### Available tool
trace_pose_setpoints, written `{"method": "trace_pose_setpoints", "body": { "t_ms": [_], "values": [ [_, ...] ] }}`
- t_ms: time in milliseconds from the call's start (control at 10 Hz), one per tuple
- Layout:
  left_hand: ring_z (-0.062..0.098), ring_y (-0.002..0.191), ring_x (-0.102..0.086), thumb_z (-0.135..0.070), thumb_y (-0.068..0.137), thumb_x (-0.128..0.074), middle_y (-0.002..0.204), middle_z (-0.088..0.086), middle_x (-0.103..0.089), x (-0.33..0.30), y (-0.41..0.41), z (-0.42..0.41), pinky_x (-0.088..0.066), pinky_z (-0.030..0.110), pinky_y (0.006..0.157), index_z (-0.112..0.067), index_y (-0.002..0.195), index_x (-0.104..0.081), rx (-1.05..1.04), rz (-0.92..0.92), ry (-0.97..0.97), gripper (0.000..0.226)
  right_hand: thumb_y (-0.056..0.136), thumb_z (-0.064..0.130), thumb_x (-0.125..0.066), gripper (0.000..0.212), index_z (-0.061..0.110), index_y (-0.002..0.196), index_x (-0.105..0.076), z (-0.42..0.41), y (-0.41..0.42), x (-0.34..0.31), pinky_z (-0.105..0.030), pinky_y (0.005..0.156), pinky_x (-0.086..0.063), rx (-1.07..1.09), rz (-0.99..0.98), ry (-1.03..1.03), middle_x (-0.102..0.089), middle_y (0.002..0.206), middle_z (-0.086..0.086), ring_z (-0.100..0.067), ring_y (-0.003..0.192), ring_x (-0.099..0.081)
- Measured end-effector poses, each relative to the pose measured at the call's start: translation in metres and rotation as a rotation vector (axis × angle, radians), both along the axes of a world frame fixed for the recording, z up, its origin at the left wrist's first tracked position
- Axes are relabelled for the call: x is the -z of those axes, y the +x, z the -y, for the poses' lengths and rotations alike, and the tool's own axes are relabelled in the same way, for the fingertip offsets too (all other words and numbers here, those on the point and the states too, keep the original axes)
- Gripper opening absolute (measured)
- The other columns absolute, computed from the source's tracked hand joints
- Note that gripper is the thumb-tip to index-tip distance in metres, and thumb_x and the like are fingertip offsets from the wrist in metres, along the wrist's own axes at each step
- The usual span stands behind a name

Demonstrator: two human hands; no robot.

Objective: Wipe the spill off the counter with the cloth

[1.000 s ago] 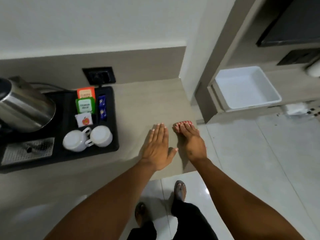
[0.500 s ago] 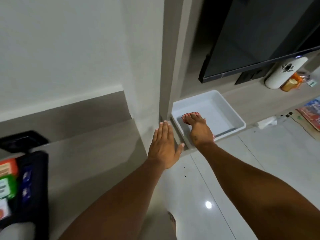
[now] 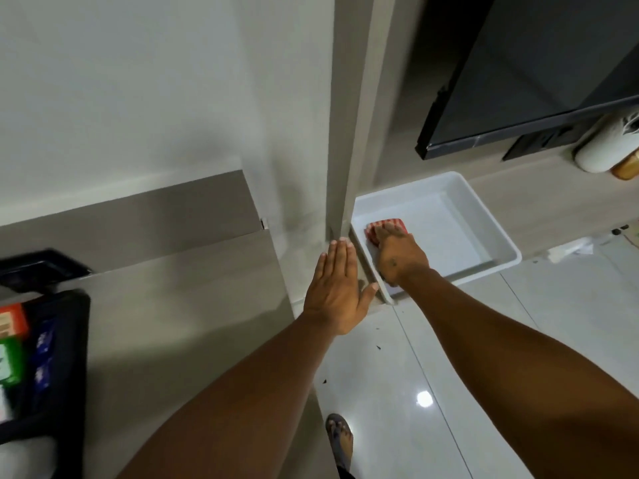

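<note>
A small red-and-white striped cloth (image 3: 388,224) lies inside a white plastic tray (image 3: 498,236), at its near-left corner. My right hand (image 3: 397,257) reaches into the tray with its fingers curled over the cloth, covering most of it. My left hand (image 3: 337,292) is flat with the fingers together and straight. It hovers at the right end of the beige counter (image 3: 190,305) and holds nothing. No spill shows on the visible part of the counter.
A black tray (image 3: 69,357) with coloured sachets sits at the counter's left. A vertical beige pillar (image 3: 349,133) separates the counter from the lower shelf bearing the white tray. Above that shelf hang a dark screen (image 3: 536,81) and a white bottle (image 3: 601,150). Glossy floor tiles (image 3: 449,375) lie below.
My view has swung right, away from the counter. My right hand carried the cloth off the counter's edge into the white tray. My left hand moved to the counter's right end.
</note>
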State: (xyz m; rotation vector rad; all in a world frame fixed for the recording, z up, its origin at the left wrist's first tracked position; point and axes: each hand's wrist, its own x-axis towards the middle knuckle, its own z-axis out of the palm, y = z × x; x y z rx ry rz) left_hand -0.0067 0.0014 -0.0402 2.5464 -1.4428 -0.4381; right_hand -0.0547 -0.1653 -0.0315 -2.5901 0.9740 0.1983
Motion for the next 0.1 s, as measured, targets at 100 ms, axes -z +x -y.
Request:
{"method": "trace_pose_setpoints", "body": {
  "t_ms": [100],
  "values": [
    [0.030,0.161,0.008,-0.059,0.105,-0.031,0.174,0.016,0.006,-0.0245,0.0127,-0.0243,0.006,0.041,0.130,-0.005,0.164,0.004,-0.029,0.052,-0.084,0.087,0.092,0.023,-0.062,0.035,0.023,0.125,-0.052,-0.0260,-0.0038,-0.0266,-0.046,0.104,-0.048,0.022,0.086,-0.099,-0.055,0.125,-0.007,-0.029,0.120,-0.052]
  ]
}}
